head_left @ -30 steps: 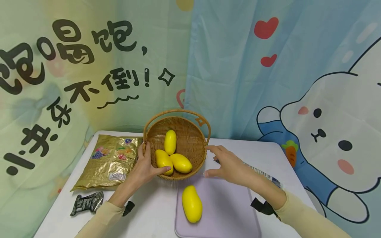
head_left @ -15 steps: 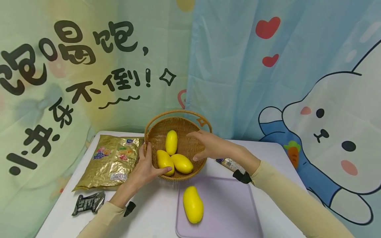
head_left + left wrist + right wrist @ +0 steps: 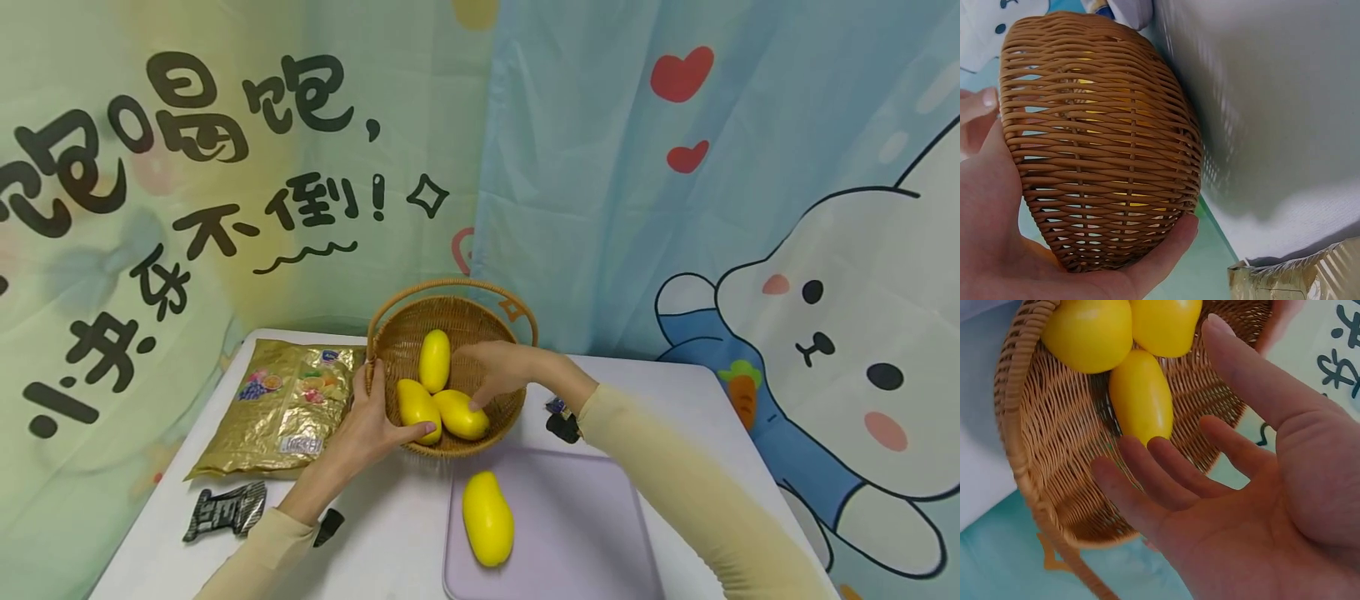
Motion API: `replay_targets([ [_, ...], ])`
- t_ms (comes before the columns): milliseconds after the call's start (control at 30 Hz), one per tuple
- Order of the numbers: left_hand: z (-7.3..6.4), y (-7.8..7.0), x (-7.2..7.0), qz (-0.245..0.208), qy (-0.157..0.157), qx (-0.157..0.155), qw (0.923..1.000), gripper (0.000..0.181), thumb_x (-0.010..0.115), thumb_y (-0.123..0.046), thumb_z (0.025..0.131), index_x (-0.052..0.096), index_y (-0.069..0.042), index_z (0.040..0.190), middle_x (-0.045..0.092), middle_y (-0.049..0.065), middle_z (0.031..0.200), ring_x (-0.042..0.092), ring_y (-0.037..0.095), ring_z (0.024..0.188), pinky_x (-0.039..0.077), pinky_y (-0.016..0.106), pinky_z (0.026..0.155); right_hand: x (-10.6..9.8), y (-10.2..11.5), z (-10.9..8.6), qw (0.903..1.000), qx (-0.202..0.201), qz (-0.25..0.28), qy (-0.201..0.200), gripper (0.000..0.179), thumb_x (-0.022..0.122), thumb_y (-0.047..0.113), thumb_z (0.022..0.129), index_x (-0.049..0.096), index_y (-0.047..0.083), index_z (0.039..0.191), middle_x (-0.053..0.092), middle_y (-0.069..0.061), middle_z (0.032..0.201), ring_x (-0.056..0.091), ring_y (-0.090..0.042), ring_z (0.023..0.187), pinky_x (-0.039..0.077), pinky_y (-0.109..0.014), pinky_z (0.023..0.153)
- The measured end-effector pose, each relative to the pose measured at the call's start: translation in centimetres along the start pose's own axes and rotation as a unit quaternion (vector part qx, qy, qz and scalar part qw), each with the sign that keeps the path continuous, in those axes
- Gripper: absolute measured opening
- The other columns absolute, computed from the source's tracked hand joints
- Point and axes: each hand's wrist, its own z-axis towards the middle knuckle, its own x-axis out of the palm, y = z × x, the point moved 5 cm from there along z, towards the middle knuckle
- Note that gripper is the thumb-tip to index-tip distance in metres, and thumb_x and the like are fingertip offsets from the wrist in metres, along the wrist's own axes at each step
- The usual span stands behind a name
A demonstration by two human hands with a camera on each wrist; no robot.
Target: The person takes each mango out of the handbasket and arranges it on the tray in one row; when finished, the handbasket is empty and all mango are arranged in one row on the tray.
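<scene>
A brown wicker basket [image 3: 472,321] with an arched handle stands tilted toward me at the back of the table. Three smooth yellow mangoes [image 3: 435,360] lie inside it. My left hand [image 3: 371,425] grips the basket's left side, thumb over the front rim; the left wrist view shows its fingers against the woven wall [image 3: 1104,144]. Over the basket's right half reaches my right hand [image 3: 506,365], its thumb overlapping the right-hand mango [image 3: 461,417]. In the right wrist view, this hand [image 3: 1222,512] has spread, slightly bent fingers close to one mango [image 3: 1141,397] and holds nothing.
Another yellow mango [image 3: 487,518] lies on a pale purple tray [image 3: 577,525] in front of the basket. A gold snack bag [image 3: 281,408] lies to the left, with a small black packet [image 3: 225,510] nearer me. Printed curtains [image 3: 570,183] hang behind the table.
My right hand has moved left from the basket's right rim to over the mangoes inside. The left hand keeps its grip, and the mangoes lie as before.
</scene>
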Motion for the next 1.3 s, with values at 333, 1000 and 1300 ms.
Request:
replay_targets([
  [333, -0.1, 0.1, 0.2, 0.0, -0.003, 0.004, 1.0, 0.135, 0.08, -0.069, 0.073, 0.001, -0.006, 0.164, -0.006, 0.027, 0.165, 0.06, 0.051, 0.118, 0.057, 0.053, 0.089, 2.2, -0.9, 2.7, 0.9983, 0.023, 0.014, 0.051, 0.081, 0.081, 0.025, 0.088, 0.04, 0.006, 0.154, 0.043, -0.012, 0.159, 0.039, -0.031, 0.147, 0.034, -0.048, 0.12],
  [1000, 0.0, 0.0, 0.2, 0.009, -0.012, 0.017, 0.9997, 0.134, 0.08, -0.068, 0.074, 0.003, -0.006, 0.163, -0.003, 0.027, 0.165, 0.065, 0.045, 0.106, 0.06, 0.047, 0.081, 5.3, -1.5, 4.6, 0.9941, 0.066, 0.004, 0.085, 0.083, 0.081, 0.021, 0.087, 0.038, 0.021, 0.157, 0.037, -0.005, 0.163, 0.039, -0.025, 0.145, 0.036, -0.047, 0.118],
  [1300, 0.0, 0.2, 0.0, 0.002, -0.014, 0.019, 0.9997, 0.134, 0.081, -0.067, 0.074, 0.002, -0.005, 0.163, -0.003, 0.026, 0.165, 0.062, 0.047, 0.113, 0.059, 0.05, 0.086, 5.9, -1.7, 4.8, 0.9953, 0.064, 0.023, 0.07, 0.086, 0.082, 0.02, 0.085, 0.036, 0.024, 0.158, 0.039, -0.005, 0.162, 0.035, -0.026, 0.148, 0.029, -0.05, 0.123],
])
